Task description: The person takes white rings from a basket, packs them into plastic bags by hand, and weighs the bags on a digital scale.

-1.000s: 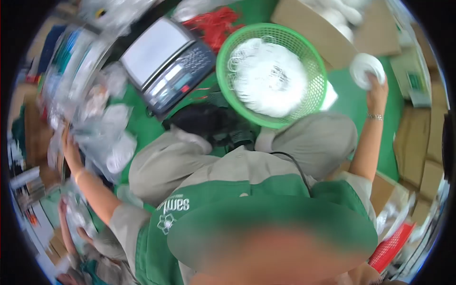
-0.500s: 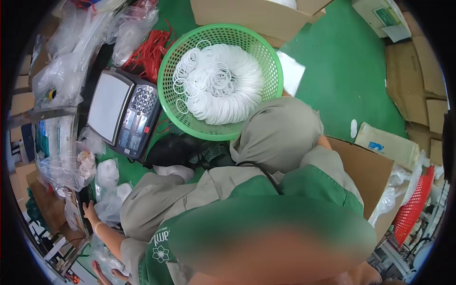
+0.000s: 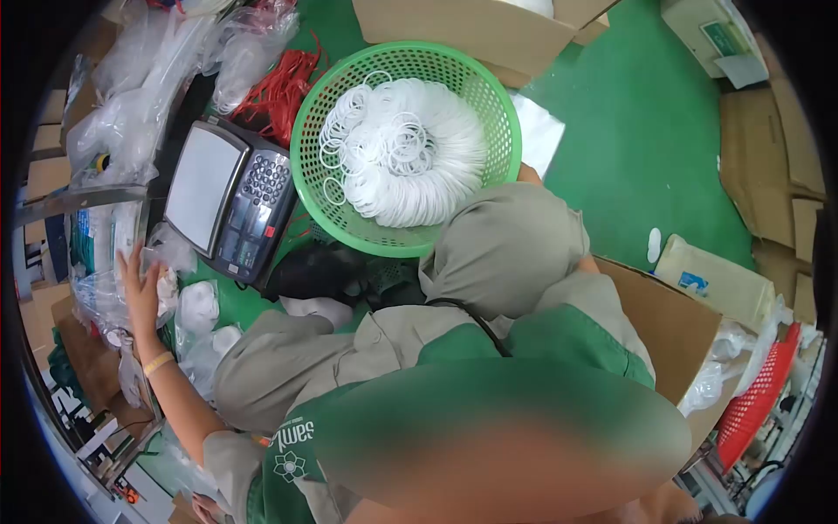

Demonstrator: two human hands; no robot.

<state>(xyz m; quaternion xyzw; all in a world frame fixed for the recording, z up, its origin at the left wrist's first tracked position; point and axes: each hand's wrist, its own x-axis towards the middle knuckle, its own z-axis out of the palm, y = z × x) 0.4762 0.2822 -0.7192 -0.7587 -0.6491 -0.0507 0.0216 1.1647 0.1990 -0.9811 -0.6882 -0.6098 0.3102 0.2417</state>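
Observation:
My left hand (image 3: 140,288) is stretched out at the left with its fingers spread, over clear plastic bags (image 3: 98,293) on a rack. It seems to hold nothing; whether the fingertips touch the plastic I cannot tell. My right hand (image 3: 529,175) shows only in part behind my raised knee, near the rim of a green basket (image 3: 307,205) and a white sheet (image 3: 539,135). Its fingers are hidden. A large coil of white rings (image 3: 423,188) lies in the basket. Between my left hand and the basket stands a grey digital scale (image 3: 229,203).
Red strings (image 3: 284,92) lie behind the scale. Bagged white items (image 3: 197,307) rest on the green floor below my left hand. Cardboard boxes (image 3: 463,31) stand at the back, with an open carton (image 3: 655,323) and a red basket (image 3: 758,397) to the right.
My left hand has moved up and forward from beside the bagged white items to the plastic bags on the rack. Part of my right hand now shows past my knee.

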